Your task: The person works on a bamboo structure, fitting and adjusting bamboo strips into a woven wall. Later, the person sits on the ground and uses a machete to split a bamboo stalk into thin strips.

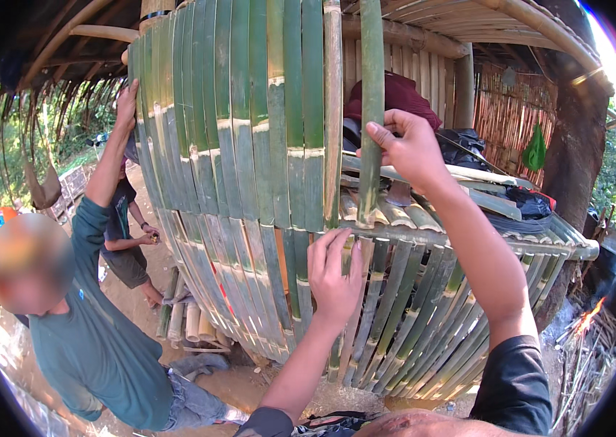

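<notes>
A long green bamboo slat (372, 65) stands upright, a little apart from the end of the wall panel. Its right edge is pinched in my right hand (413, 149), the thumb in front and the fingers bent around it. The slat's lower end is by a horizontal bamboo rail (468, 239). Below that rail's left end, my left hand (333, 273) has its fingers apart and pointing up, the tips touching the panel's lower edge. To the left spreads the bamboo wall panel (242, 160), made of several green split slats side by side.
A co-worker in an orange cap and green shirt (115, 349) reaches up to the panel's left edge. Behind them is another person (129, 233). Split bamboo and black bags (526, 204) lie on the bamboo shelf at right. A small fire (590, 317) burns at far right.
</notes>
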Available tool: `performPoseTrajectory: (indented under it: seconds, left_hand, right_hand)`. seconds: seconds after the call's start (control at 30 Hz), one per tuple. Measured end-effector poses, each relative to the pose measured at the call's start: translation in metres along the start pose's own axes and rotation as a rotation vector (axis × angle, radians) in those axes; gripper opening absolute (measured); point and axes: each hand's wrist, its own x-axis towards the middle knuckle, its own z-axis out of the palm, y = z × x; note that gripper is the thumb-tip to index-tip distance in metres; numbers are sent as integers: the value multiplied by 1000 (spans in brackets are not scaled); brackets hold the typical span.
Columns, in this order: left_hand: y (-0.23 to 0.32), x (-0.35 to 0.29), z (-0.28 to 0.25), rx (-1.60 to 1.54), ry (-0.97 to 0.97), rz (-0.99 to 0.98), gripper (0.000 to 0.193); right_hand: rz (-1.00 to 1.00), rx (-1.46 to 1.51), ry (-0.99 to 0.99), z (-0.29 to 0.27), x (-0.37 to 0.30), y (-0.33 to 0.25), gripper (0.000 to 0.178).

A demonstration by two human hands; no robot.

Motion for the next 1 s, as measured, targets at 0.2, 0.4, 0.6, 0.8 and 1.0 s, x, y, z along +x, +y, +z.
performPoseTrajectory:
  seconds: [0.2,0.4,0.6,0.8,1.0]
  left_hand:
    - [-24,-9,1,32,-11,-11,29]
    - [-28,-8,3,9,-3,2,28]
    - [-39,-6,6,14,49,10,26]
    - [-44,-10,5,18,49,-18,25]
    - [-46,-5,6,42,86,49,24]
  right_hand:
    - [-9,-26,26,25,-4,21,14]
    - [-65,-176,113,21,1,36,21]
    - [-144,-386,149,25,-4,41,22]
    - [-40,-237,57,26,-11,33,26]
    - [-7,-211,49,26,-10,32,27]
